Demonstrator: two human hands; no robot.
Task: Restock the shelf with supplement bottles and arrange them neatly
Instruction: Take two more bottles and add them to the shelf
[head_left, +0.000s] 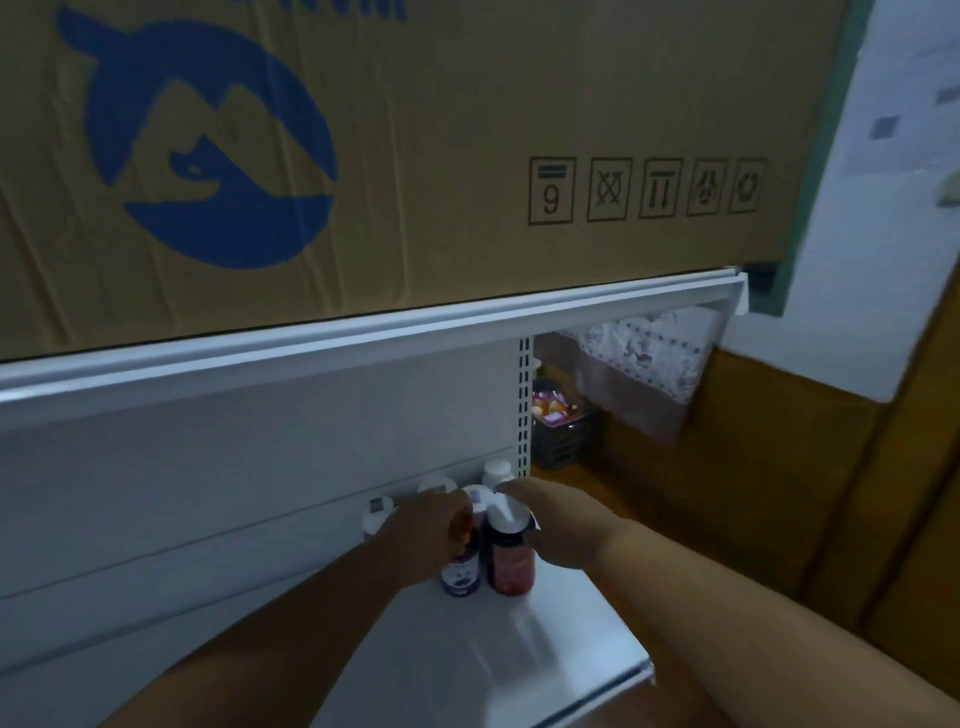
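We are placing bottles: low in the frame's centre, our left hand (434, 525) grips the purple-labelled bottle (461, 569) and our right hand (540, 522) grips the red bottle (509, 561), both standing side by side on the shelf (519, 660). Next, we judge, release and align them with the white-capped bottles (496, 473) behind.

We see a white smooth metal shelf (519, 670), a creased brown cardboard box (441, 156) above it, and glossy white-capped plastic bottles (511, 556).

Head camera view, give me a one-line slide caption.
Both hands, left and right, set two white-capped supplement bottles, purple-labelled and red, upright on the white shelf.
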